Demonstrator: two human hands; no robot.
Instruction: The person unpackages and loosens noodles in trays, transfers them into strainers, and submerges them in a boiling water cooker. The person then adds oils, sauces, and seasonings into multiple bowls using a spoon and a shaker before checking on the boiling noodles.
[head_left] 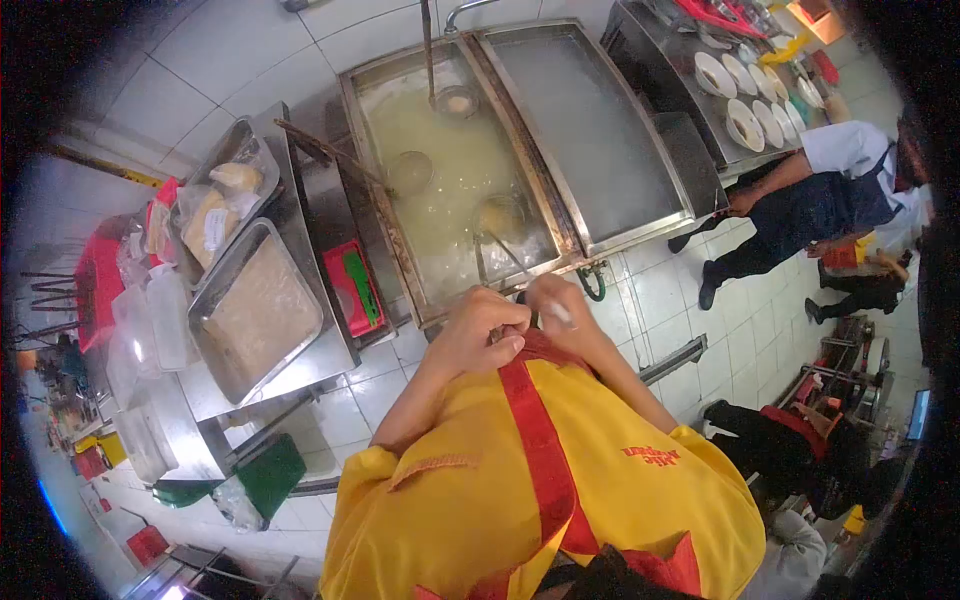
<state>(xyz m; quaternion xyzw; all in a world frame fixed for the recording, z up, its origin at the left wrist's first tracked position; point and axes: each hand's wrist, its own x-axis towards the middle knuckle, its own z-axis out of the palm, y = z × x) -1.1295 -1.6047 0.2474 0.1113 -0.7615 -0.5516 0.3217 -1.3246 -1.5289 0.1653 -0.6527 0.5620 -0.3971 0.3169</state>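
My right hand [560, 305] is closed in front of my chest, at the near rim of a vat of cloudy yellowish liquid [440, 270]. A thin light handle [508, 254] runs from it to a round strainer [500, 214] dipped in the liquid. My left hand [485, 325] is curled shut beside it. A second thin, dark rod [480, 262] lines up with the left fist, but the fingers hide where it ends. Something small and whitish shows on my right hand; I cannot make it out. Two more strainers [408, 173] [457, 102] sit in the vat, their long handles leaning on the rim.
Right of the vat is a second tank [590, 125] of greyish liquid. A steel tray [258, 310] and bagged food [210, 225] lie on the left counter, near a red bin [352, 290]. Bowls [745, 125] stand far right, beside a person in an apron [830, 200].
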